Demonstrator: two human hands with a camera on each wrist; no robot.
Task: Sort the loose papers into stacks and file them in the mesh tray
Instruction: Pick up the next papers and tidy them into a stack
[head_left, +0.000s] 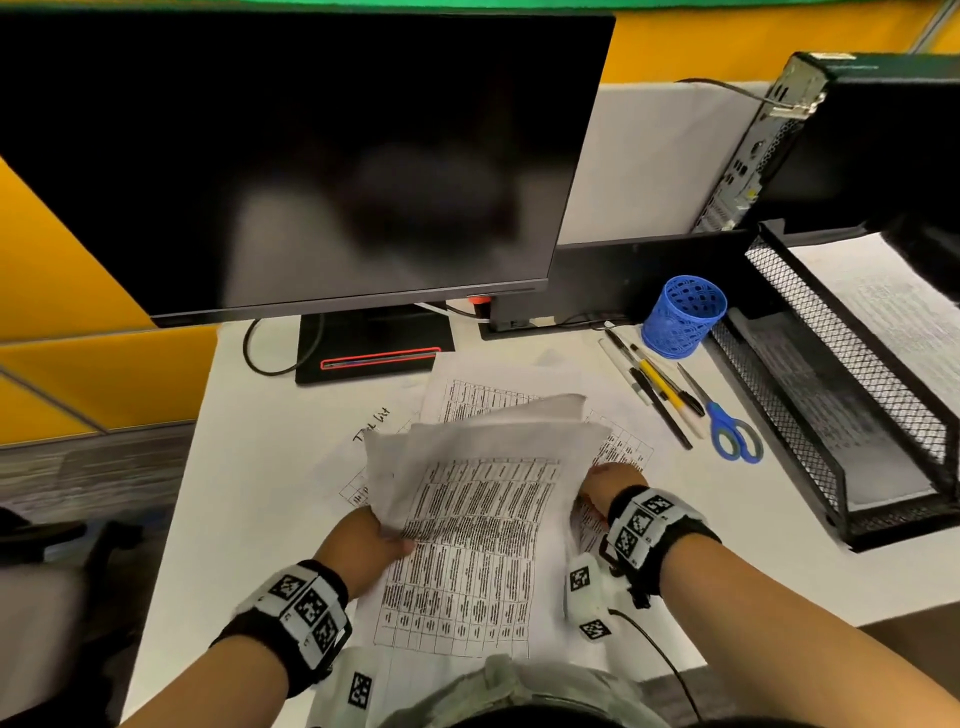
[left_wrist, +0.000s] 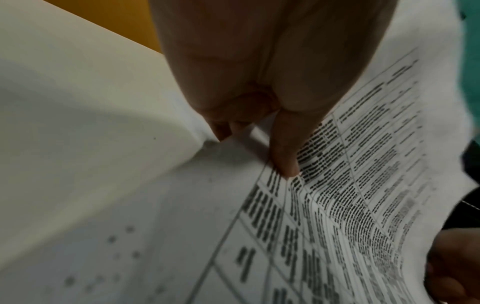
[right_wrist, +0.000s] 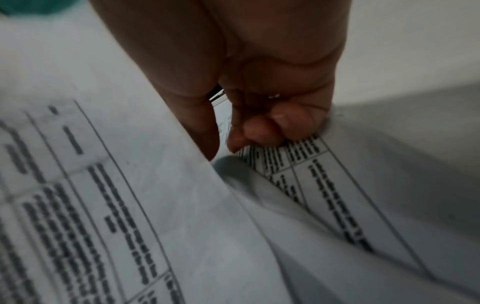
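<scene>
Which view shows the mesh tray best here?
The head view: the black mesh tray stands at the desk's right edge with paper already in it. Neither wrist view shows it; both are filled by hands and printed sheets.

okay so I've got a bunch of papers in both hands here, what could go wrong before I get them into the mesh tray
The sheets fan out unevenly between your left hand and right hand, so some may slip or crease. Carried toward the mesh tray, they could knock the blue pen cup or sweep the pens.
</scene>
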